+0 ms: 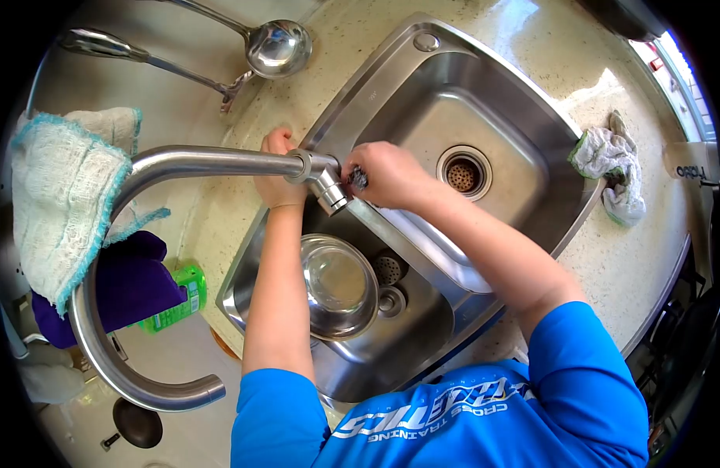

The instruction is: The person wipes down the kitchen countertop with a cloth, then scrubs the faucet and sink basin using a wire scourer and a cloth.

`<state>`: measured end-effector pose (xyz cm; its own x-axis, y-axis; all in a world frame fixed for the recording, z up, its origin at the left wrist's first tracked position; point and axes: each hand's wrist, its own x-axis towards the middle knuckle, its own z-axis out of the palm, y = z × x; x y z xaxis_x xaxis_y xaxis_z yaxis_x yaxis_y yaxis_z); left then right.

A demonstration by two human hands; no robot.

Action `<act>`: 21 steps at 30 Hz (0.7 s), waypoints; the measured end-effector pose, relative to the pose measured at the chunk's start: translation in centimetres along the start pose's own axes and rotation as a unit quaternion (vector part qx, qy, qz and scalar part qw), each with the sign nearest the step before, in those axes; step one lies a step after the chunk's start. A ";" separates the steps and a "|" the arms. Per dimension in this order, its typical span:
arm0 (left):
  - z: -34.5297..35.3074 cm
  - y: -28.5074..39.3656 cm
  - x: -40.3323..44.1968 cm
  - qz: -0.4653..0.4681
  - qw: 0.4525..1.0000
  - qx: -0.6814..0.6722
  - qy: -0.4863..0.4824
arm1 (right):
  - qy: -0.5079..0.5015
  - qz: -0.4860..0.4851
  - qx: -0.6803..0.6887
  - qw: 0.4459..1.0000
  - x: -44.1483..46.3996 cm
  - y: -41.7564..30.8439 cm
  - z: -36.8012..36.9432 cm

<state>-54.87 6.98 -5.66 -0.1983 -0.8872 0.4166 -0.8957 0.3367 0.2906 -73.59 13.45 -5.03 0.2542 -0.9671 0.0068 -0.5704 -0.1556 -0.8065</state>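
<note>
My right hand (387, 173) is closed around a dark, shiny steel wool scrubber (358, 179), only part of which shows. It is beside the faucet joint, above the sink's divider. To the left, my left hand (280, 178) is at the base of the metal faucet (211, 160), with its fingers curled behind it; the faucet partly hides this hand. The steel double sink (360, 101) lies beneath both hands. A round metal bowl (338, 287) sits in the near basin, next to drain strainer parts (391, 302).
A ladle (279, 48) and another metal utensil (102, 44) hang at upper left. White cloths (67, 195) drape at the left, near a purple cloth (133, 285) and a green bottle (180, 300). A crumpled rag (613, 168) lies on the right counter (586, 257).
</note>
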 end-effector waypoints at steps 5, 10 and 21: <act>0.1 0.1 0.2 0.008 1.000 0.005 0.006 | -0.014 0.101 -0.093 0.990 0.3 3.1 -1.8; 0.6 -0.7 0.0 0.018 1.000 0.005 0.016 | 0.100 0.046 0.101 0.989 0.5 3.0 -2.9; 0.7 -0.6 0.1 0.012 0.999 0.027 0.015 | 0.057 -0.034 -0.138 0.988 3.0 0.1 -1.2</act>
<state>-54.65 6.51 -6.37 -0.2088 -0.8685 0.4496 -0.9107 0.3402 0.2342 -73.82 10.28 -4.34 0.2183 -0.9664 0.1356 -0.7507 -0.2551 -0.6094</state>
